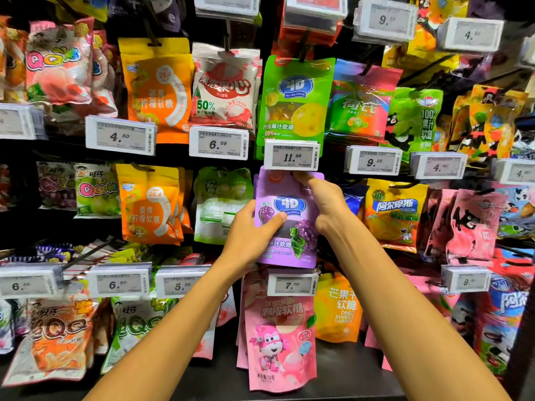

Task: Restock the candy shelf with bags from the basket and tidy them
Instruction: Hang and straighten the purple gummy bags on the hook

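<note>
A candy shelf (341,369) fills the whole frame, with rows of bright bags hanging on pegs and white price tags between the rows. A green bag (295,96) hangs in the upper centre and a pink bag (278,337) in the lower centre. Between them, at the centre of the frame, a purple bag (301,241) marked 4D is held upright against the middle row by both hands. The left hand (252,235) grips its left edge, thumb laid across the front and fingers hidden behind. The right hand (324,204) reaches up from the right, fingers curled onto the bag's top edge. The fingertips sit just under the 11.99 tag (291,156), and the bag's bottom edge reaches the 7.00 tag (292,285).
</note>
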`<action>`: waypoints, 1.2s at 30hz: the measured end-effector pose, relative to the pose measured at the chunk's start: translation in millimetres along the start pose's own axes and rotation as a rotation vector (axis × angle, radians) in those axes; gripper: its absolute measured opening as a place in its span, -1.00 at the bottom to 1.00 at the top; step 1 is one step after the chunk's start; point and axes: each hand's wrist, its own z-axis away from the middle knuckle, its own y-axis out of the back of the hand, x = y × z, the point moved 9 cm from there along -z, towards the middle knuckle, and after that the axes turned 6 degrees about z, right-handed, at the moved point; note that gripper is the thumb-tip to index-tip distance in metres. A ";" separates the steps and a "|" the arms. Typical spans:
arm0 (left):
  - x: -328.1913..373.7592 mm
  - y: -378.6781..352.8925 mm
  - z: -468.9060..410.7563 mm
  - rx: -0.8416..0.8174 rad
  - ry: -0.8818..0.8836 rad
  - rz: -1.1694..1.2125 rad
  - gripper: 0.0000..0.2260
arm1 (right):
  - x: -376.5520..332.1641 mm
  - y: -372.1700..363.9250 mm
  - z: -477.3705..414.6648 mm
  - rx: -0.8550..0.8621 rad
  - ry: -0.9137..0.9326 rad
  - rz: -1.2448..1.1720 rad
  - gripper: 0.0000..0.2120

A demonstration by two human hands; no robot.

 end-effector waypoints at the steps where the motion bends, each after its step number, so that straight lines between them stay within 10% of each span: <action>1: -1.4 0.1 -0.2 -0.001 0.008 0.013 -0.82 | -0.3 0.0 -0.3 0.005 -0.001 0.003 -0.92; 14: -17.5 -1.1 -3.0 0.037 0.108 0.034 -0.84 | 8.9 -0.7 3.4 0.002 -0.098 0.000 -0.77; 19: -23.1 -2.7 -4.6 0.020 0.172 0.035 -0.78 | 2.7 9.2 3.6 0.109 0.169 0.069 -0.90; 27: -28.4 4.2 -4.8 0.030 0.135 -0.097 -0.74 | 17.7 23.2 34.3 0.198 0.450 0.565 -0.32; 36: 11.0 2.6 -0.2 0.193 -0.239 -0.581 -0.27 | 10.2 22.2 33.5 0.207 0.559 0.714 -0.29</action>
